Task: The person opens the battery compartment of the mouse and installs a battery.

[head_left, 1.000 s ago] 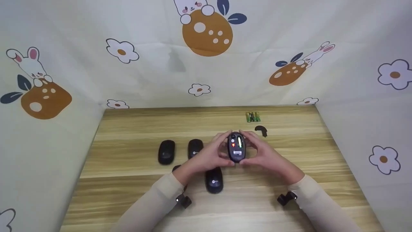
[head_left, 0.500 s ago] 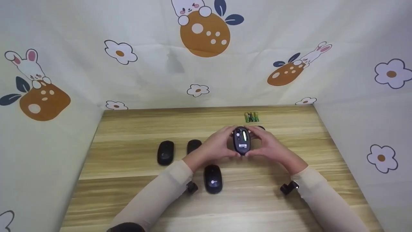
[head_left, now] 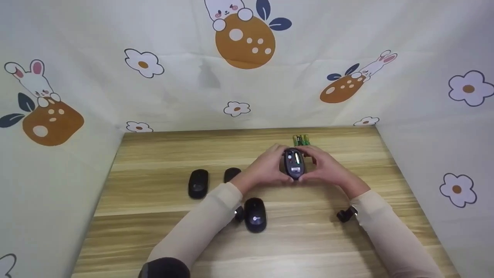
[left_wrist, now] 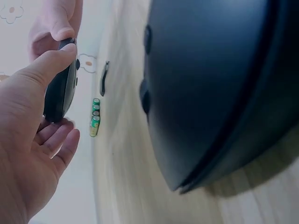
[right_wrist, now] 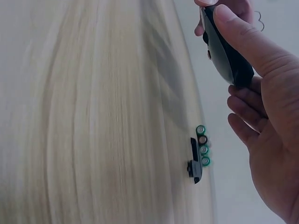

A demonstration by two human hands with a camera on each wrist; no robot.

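Observation:
Both hands hold a black computer mouse (head_left: 294,166) above the table, its underside turned toward the head camera. A long slot with a bright strip, a small round white spot and a white label show on that underside. My left hand (head_left: 266,168) grips the left side and my right hand (head_left: 326,168) the right, thumbs at the near end and fingers at the far end. In the right wrist view a black battery cover (right_wrist: 195,161) lies on the table beside several green batteries (right_wrist: 204,150); in the head view the hands hide that cover.
Black mice lie on the wooden table (head_left: 154,154): one at the left (head_left: 198,184), one partly behind the left forearm (head_left: 232,175), one nearer the front (head_left: 255,215). Patterned cloth (head_left: 173,96) walls the back and sides. A dark rounded shape (head_left: 166,268) overlaps the left sleeve.
Both hands have carried the mouse away from me and slightly right. The red light on its underside no longer glows brightly. The battery cover has become hidden in the head view.

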